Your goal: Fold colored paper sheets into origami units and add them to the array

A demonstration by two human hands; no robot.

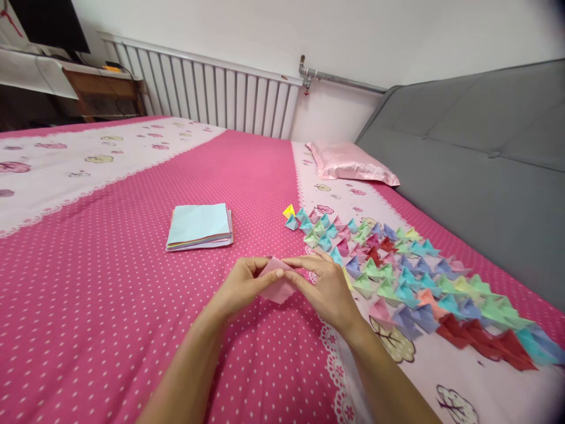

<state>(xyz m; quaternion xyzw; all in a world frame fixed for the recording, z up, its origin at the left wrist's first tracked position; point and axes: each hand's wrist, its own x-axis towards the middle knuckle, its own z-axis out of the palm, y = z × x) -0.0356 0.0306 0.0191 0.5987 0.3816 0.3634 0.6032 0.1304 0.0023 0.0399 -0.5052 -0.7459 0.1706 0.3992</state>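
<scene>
A small piece of pink origami paper [279,291], folded into a diamond-like shape, is held above the bed between both hands. My left hand [243,284] pinches its left side, thumb on the near face and fingers behind. On the right side, my right hand [324,284] grips the same paper with its thumb and fingers. The exact folds under the thumbs are hidden. Beyond my left hand lies a stack of square coloured paper [200,224] with a light blue sheet on top. Many folded paper boats [408,288] in several colours stand in rows to the right of my right hand.
The bed has a pink dotted cover [110,282] with pale printed bands. A pink pillow [353,163] lies near the grey headboard [477,153]. Behind the bed are a white radiator [212,82] and a pipe; a desk with a monitor [50,26] stands far left.
</scene>
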